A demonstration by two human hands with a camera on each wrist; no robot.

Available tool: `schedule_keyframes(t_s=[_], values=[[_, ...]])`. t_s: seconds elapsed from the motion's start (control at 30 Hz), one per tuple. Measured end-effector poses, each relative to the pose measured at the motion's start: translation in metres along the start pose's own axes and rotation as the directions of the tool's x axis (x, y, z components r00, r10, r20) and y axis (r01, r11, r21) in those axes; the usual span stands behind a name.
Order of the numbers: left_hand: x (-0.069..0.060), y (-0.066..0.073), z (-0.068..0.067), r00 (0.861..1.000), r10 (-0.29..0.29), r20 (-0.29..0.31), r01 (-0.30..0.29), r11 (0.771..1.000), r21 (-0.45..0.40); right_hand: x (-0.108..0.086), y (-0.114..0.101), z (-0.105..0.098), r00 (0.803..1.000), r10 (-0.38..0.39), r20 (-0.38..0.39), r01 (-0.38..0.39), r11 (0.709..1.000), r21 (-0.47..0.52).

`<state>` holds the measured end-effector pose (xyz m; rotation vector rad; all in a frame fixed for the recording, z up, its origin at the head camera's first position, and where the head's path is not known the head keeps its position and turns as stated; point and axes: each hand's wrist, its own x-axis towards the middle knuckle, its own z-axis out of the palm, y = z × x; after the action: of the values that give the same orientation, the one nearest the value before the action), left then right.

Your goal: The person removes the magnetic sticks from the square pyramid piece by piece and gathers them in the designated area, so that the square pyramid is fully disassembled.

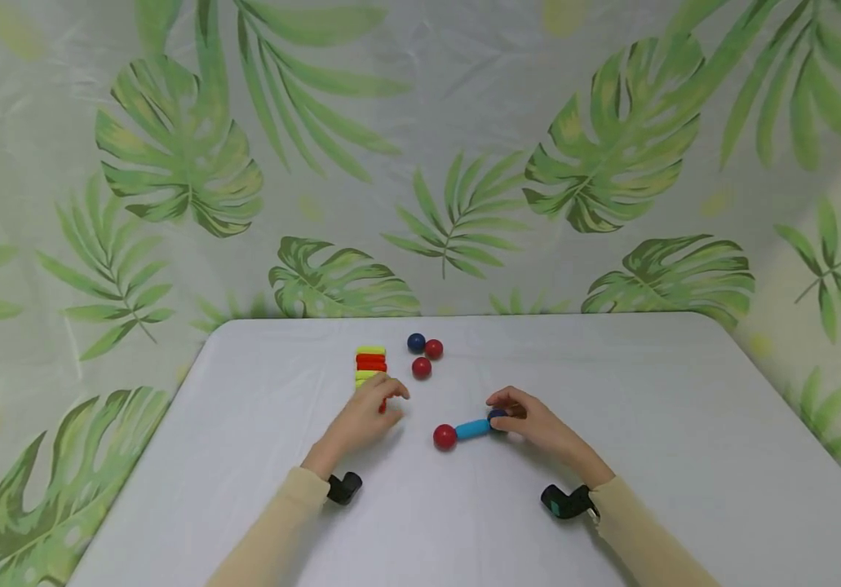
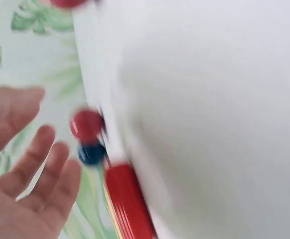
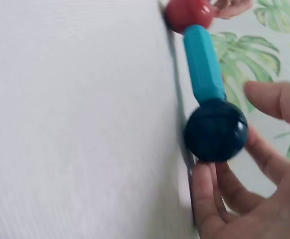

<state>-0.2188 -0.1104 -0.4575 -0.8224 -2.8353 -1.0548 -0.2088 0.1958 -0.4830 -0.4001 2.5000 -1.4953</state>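
Observation:
Dark blue ball (image 3: 216, 131) and red ball (image 1: 445, 437) sit at the two ends of a light blue rod (image 1: 473, 430), joined in a line low over the white table. My right hand (image 1: 537, 422) holds the dark blue ball between thumb and fingers, while one finger stands off it in the right wrist view. To the left, my left hand (image 1: 367, 412) hovers with nothing in it, fingers loosely bent. Below and behind it lies a row of yellow and red rods (image 1: 371, 363), which the hand partly hides. The left wrist view is blurred.
Beyond the hands, a loose navy ball (image 1: 416, 342) and two red balls, one nearer (image 1: 422, 368) and one farther (image 1: 433, 349), rest right of the rods. A leaf-patterned sheet (image 1: 457, 220) hangs behind the white table (image 1: 648, 391). Each wrist wears a black camera.

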Motion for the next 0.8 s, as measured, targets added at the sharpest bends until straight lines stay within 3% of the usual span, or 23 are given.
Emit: schedule_keyframes(t_s=[0.07, 0.13, 0.2, 0.27, 0.4, 0.5, 0.6, 0.7, 0.8], values=[[0.003, 0.016, 0.01, 0.991, 0.042, 0.126, -0.036, 0.998, -0.054, -0.001, 0.002, -0.004, 0.999, -0.024, 0.044, 0.022, 0.999, 0.036], [0.006, 0.029, 0.022, 0.969, 0.066, 0.24, -0.055, 0.997, -0.054, -0.002, 0.003, -0.007, 0.997, -0.033, 0.063, 0.029, 0.998, 0.058], [0.009, 0.038, 0.032, 0.952, 0.072, 0.299, -0.079, 0.997, 0.01, -0.003, 0.003, -0.008, 0.997, -0.031, 0.066, 0.027, 0.998, 0.062], [0.012, 0.042, 0.039, 0.951, 0.065, 0.302, -0.095, 0.992, 0.087, -0.003, 0.002, -0.007, 0.998, -0.025, 0.064, 0.021, 0.998, 0.058], [0.018, 0.039, 0.042, 0.962, 0.075, 0.262, -0.126, 0.975, 0.182, -0.005, -0.003, -0.005, 0.998, -0.013, 0.059, 0.01, 0.999, 0.052], [0.022, 0.032, 0.04, 0.968, 0.076, 0.238, -0.113, 0.983, 0.146, -0.008, -0.008, -0.005, 0.998, -0.013, 0.056, 0.01, 0.999, 0.049], [0.027, 0.027, 0.037, 0.985, 0.059, 0.163, -0.062, 0.998, 0.017, -0.009, -0.011, -0.005, 0.999, -0.002, 0.048, 0.0, 0.999, 0.041], [0.036, 0.023, 0.033, 0.999, 0.034, 0.031, -0.03, 0.988, -0.15, -0.01, -0.013, -0.005, 0.999, 0.002, 0.041, -0.004, 0.999, 0.04], [0.048, 0.018, 0.028, 0.99, -0.03, -0.138, -0.006, 0.968, -0.252, -0.015, -0.026, -0.006, 0.999, -0.003, 0.054, 0.0, 0.999, 0.046]])
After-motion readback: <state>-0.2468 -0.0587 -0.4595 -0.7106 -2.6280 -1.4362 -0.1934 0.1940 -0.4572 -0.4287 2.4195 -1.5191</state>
